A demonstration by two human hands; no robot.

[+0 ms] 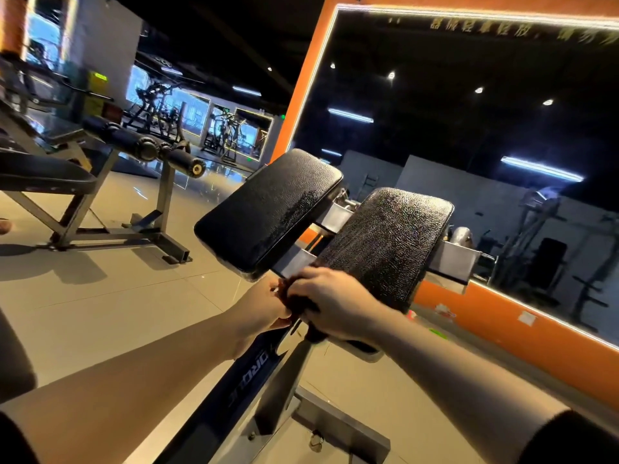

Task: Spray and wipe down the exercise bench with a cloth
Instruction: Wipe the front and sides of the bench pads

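Note:
The exercise bench has two black padded cushions, a left pad (pixel 268 209) and a right pad (pixel 385 242), both tilted and glistening with droplets. They sit on a metal frame (pixel 254 373). A dark cloth (pixel 294 301) is bunched at the near end of the pads. My left hand (pixel 261 309) pinches the cloth from the left. My right hand (pixel 331 303) grips it from above, fingers curled over it. Most of the cloth is hidden between my hands. No spray bottle is in view.
Another bench with roller pads (pixel 147 149) stands at the left on the tiled floor (pixel 117 296). A large mirror (pixel 485 112) in an orange wall (pixel 502 333) runs along the right. Small bits of litter (pixel 442 313) lie by the wall's base.

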